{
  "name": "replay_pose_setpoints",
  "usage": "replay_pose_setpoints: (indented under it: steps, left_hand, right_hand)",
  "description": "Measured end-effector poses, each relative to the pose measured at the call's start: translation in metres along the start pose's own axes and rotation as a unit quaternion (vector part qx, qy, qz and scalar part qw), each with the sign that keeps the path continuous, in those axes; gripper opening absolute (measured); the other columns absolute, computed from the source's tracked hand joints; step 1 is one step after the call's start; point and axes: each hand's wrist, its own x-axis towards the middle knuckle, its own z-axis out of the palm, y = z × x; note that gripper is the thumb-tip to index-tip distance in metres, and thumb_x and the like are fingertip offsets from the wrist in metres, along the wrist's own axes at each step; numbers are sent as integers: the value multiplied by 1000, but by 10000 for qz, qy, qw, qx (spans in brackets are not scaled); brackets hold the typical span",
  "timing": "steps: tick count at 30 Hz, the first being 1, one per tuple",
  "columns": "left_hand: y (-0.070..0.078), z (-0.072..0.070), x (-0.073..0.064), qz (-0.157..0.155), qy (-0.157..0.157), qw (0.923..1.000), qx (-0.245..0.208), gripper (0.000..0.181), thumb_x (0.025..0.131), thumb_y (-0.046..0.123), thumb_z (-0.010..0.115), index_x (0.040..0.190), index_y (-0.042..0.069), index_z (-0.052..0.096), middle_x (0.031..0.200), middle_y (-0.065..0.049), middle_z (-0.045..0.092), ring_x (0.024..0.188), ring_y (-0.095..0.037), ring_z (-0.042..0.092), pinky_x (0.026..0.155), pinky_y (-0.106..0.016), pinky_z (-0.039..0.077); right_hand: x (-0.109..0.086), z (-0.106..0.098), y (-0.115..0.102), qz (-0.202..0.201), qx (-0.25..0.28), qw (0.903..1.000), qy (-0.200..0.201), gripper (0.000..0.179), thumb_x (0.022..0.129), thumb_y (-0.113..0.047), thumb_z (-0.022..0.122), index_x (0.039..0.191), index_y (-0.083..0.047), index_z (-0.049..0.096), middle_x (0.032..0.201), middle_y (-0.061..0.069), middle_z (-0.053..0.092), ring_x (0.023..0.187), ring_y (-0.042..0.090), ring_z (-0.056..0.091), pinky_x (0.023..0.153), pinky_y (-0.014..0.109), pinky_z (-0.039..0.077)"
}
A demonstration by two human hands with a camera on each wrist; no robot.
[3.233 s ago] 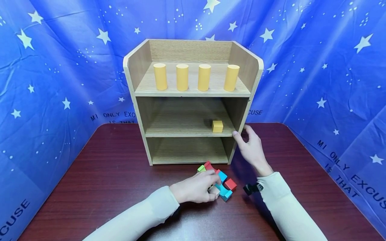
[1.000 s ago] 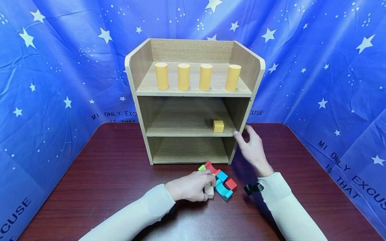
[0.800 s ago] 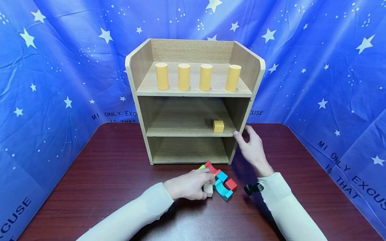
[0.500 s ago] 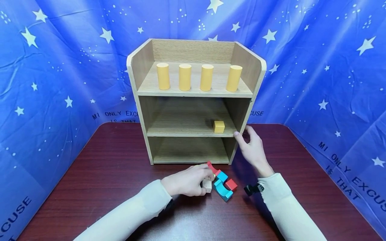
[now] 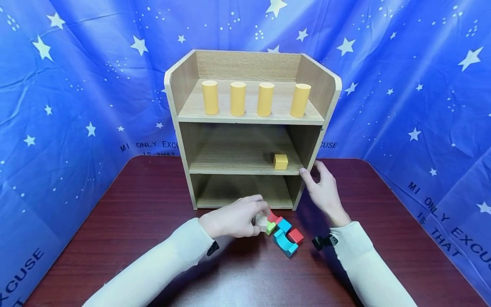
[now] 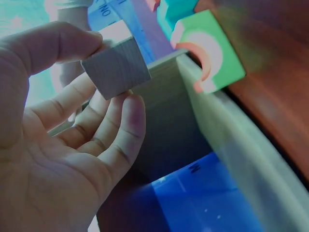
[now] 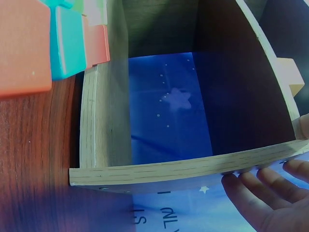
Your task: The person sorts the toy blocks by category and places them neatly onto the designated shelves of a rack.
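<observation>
My left hand (image 5: 235, 218) pinches a plain wooden cube (image 6: 118, 67) between thumb and fingertips, close in front of the shelf's bottom opening. Just beyond the cube lie a green arch block (image 6: 224, 65) and a red arch block (image 5: 274, 217). My right hand (image 5: 326, 194) grips the right side panel of the wooden shelf unit (image 5: 247, 64), thumb at the front edge by the middle board and fingers along the outer face. On the middle board, near that thumb, sits a yellow cube (image 5: 280, 162).
Several yellow cylinders (image 5: 238, 99) stand upright in a row on the top board. A blue block (image 5: 284, 225), a teal arch block (image 5: 284, 244) and a red block (image 5: 296, 236) lie on the dark red table (image 5: 115, 238). A blue starry curtain (image 5: 96, 76) surrounds it.
My left hand has drawn the wooden cube out of the block cluster, left and then toward the shelf. The green block shows again beside it. My right hand keeps its hold.
</observation>
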Motion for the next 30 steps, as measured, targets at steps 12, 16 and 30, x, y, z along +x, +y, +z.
replay_pose_setpoints:
  steps: [12, 16, 30]
  left_hand:
    - [3, -34, 3, -30, 226, 9995, 238, 31, 76, 11, 67, 107, 12, 63, 95, 5, 50, 78, -8, 51, 71, -20, 45]
    - [3, -45, 5, -12, 358, 9988, 346, 32, 75, 10, 68, 107, 12, 63, 96, 6, 50, 79, -8, 51, 72, -21, 45]
    - [-1, -81, 21, -82, 690, 9973, 256, 30, 78, 10, 67, 107, 12, 62, 99, 4, 52, 89, -11, 52, 79, -25, 44]
  right_hand:
    - [0, 0, 1, 43, -64, 10000, 9, 40, 94, -34, 59, 123, -6, 56, 109, 12, 63, 100, 22, 60, 79, 29, 49]
    - [1, 0, 3, 34, -58, 10000, 8, 40, 94, -34, 59, 123, -7, 56, 109, 12, 63, 100, 24, 60, 80, 30, 48]
    - [1, 1, 3, -6, -35, 10000, 20, 40, 94, -34, 59, 122, -5, 56, 108, 13, 63, 101, 24, 60, 80, 25, 47]
